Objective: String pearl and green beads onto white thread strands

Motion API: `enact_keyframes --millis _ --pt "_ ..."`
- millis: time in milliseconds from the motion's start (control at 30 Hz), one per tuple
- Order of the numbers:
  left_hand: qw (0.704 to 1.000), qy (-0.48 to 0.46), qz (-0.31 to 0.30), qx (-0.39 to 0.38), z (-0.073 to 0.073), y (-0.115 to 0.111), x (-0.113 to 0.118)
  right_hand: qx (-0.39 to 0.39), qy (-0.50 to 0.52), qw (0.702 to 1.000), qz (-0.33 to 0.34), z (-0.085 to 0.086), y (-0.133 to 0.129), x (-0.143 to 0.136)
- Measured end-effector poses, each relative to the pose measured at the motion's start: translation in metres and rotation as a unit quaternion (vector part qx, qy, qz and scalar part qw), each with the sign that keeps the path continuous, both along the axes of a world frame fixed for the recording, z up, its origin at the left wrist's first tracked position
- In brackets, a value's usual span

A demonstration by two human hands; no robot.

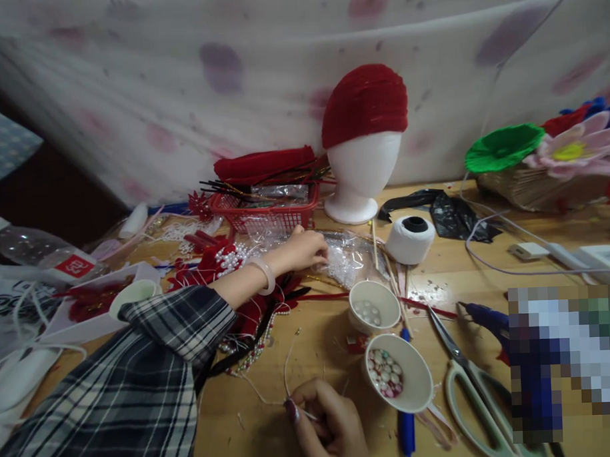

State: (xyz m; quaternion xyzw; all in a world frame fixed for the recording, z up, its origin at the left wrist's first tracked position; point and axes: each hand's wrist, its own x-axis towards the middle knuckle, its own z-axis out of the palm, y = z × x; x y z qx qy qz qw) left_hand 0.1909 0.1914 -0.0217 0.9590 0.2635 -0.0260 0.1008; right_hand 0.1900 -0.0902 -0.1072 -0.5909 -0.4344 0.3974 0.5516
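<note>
Cluttered wooden tabletop (319,354) stands against a patterned cloth (279,49). Right hand (332,424), near the front edge, pinches a thin thread (285,376) left of two bead cups (420,384); left hand (308,247) is at clear plastic packaging (353,253), fingers curled, grip not determinable.

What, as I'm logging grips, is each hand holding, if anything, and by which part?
The right hand pinches a white string between thumb and fingers; which part is unclear. Whether the left hand holds anything cannot be told.

A red-labelled bottle (48,252) sits far left, a pink flower (575,148) far right.
</note>
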Motion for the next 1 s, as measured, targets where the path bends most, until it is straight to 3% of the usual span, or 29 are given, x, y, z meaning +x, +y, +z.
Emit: enact_keyframes --millis 133,233,367,433,533,633,700,767,867,1000 --pt "0.998 -0.056 0.005 -0.023 0.011 0.000 -0.001 -0.001 0.042 0.999 0.022 0.007 0.000 0.003" --pt "0.992 -0.114 0.037 -0.025 0.033 -0.010 -0.011 -0.012 0.074 0.997 0.029 0.011 0.000 0.004" --pt "0.968 -0.229 0.100 -0.026 0.071 -0.057 -0.052 -0.037 0.093 0.995 0.000 0.016 0.000 0.006" --pt "0.916 -0.363 0.151 -0.082 0.078 -0.094 -0.081 -0.050 0.094 0.994 -0.008 0.018 -0.001 0.007" --pt "0.814 -0.492 0.282 -0.127 0.057 -0.153 -0.127 -0.062 0.078 0.995 -0.016 0.019 -0.002 0.009" --pt "0.676 -0.576 0.427 -0.172 0.012 -0.196 -0.164 -0.057 0.042 0.997 -0.024 0.019 -0.001 0.010" --pt "0.595 -0.611 0.468 -0.232 -0.016 -0.215 -0.177 -0.043 0.002 0.999 -0.019 0.020 0.001 0.011" --pt "0.529 -0.635 0.479 -0.295 -0.033 -0.229 -0.177 -0.021 -0.047 0.999 0.003 0.024 0.003 0.013" --pt "0.467 -0.626 0.488 -0.389 -0.043 -0.241 -0.165 0.026 -0.109 0.992 0.057 0.033 0.007 0.017" --pt "0.438 -0.581 0.482 -0.488 -0.042 -0.246 -0.147 0.058 -0.142 0.987 0.044 0.047 0.005 0.017"
